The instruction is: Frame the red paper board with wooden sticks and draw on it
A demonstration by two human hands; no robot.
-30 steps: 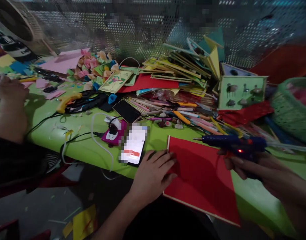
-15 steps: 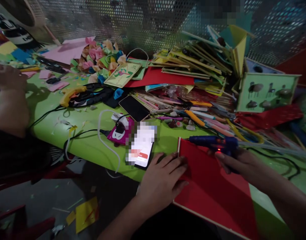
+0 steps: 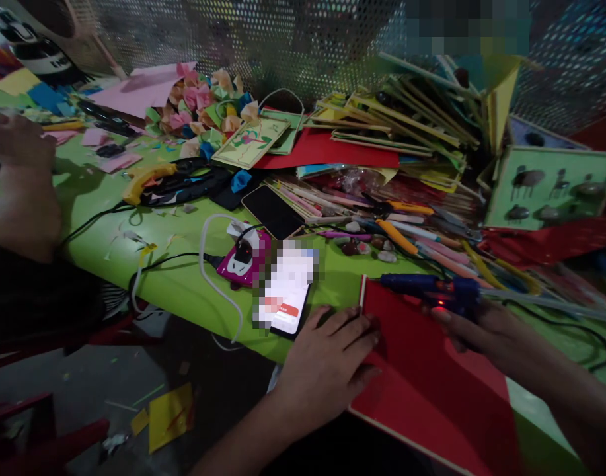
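Note:
A red board (image 3: 431,383) with pale strips along its edges lies in front of me, partly over the table's front edge. My left hand (image 3: 327,363) rests on its left side, fingers stretched out and slightly apart. In my right hand (image 3: 481,330) is a blue glue gun (image 3: 426,285) with a small red light lit. Its nozzle points left, close to the board's upper left corner; whether it touches cannot be made out. A clear glue stick (image 3: 545,296) sticks out behind it.
A lit phone (image 3: 287,291) lies beside my left hand, near a purple power strip (image 3: 243,261) with cables. Behind are a dark phone (image 3: 273,211), sticks and pens, stacked cards (image 3: 396,119) and a green framed panel (image 3: 550,188). Another person's hand (image 3: 20,142) is at far left.
The view has shifted a little, so things sit slightly farther right in the picture. My hands, the glue gun and the red board keep nearly the same places relative to one another.

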